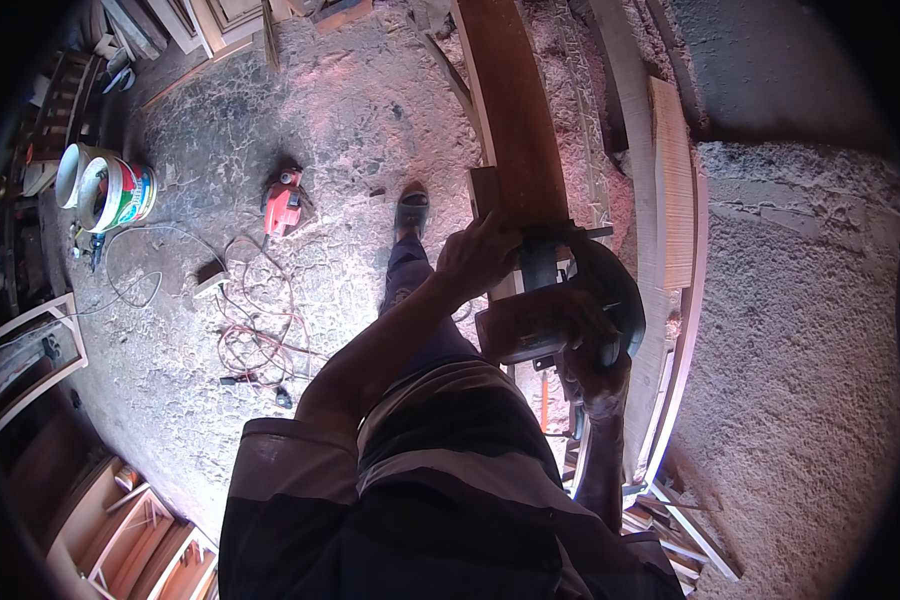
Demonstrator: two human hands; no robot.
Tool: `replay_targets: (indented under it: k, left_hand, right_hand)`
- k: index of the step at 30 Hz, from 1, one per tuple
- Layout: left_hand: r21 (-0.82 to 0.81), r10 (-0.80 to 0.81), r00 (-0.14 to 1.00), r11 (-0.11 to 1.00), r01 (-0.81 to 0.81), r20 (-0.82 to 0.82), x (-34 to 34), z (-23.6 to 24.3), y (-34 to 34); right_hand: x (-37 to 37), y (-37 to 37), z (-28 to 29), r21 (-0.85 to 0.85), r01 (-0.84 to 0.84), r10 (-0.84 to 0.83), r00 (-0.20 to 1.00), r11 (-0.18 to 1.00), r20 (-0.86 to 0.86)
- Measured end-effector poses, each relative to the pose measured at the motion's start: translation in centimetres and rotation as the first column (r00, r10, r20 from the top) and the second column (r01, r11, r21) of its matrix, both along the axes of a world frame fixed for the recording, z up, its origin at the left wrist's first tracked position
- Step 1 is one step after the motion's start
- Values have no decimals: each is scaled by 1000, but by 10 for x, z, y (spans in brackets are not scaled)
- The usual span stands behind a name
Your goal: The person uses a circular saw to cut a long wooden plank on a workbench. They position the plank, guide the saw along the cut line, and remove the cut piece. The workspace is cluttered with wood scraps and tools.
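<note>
A dark handheld power saw (610, 285), with a round motor housing and a curved guard, rests on a long reddish-brown board (515, 120). My right hand (595, 355) grips the saw at its rear, fingers curled over it. My left hand (480, 255) is closed at the board’s left edge, against a short dark wooden piece (485, 195) beside the front of the saw’s base plate. What exactly its fingertips hold is partly hidden by the hand.
Pale planks (670, 180) lie along the right, beside a rough grey surface (790, 330). A red power tool (283, 205), tangled cords (260, 345), buckets (120, 195) and a wooden frame (40, 310) are on the left. My sandalled foot (411, 210) stands on the dusty floor.
</note>
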State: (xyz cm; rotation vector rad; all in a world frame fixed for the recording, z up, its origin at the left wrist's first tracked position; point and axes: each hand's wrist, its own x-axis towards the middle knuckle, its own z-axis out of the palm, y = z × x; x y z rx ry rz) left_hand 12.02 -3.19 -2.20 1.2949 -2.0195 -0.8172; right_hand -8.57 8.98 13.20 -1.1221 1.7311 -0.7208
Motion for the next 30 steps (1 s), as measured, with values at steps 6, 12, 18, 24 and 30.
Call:
replay_targets:
  k: [6,12,18,24,30]
  left_hand:
    - [21,-2,1000,1000,2,19,-1,0,1]
    - [2,58,998,998,-58,35,-4,-1,5]
    - [23,37,999,999,-38,19,-3,-1,4]
    - [63,23,1000,998,-25,19,-2,4,3]
    - [80,19,999,997,-22,31,-3,3,3]
  right_hand:
    - [0,-1,1,-29,-36,35,999,999,-35]
    - [-3,-3,-5,-139,-170,142,972,976,-190]
    - [-7,0,-4,-57,-135,126,982,989,-143]
    - [-9,0,-7,-24,-38,38,999,999,-8]
    - [-8,1,-4,29,-10,10,1000,1000,15]
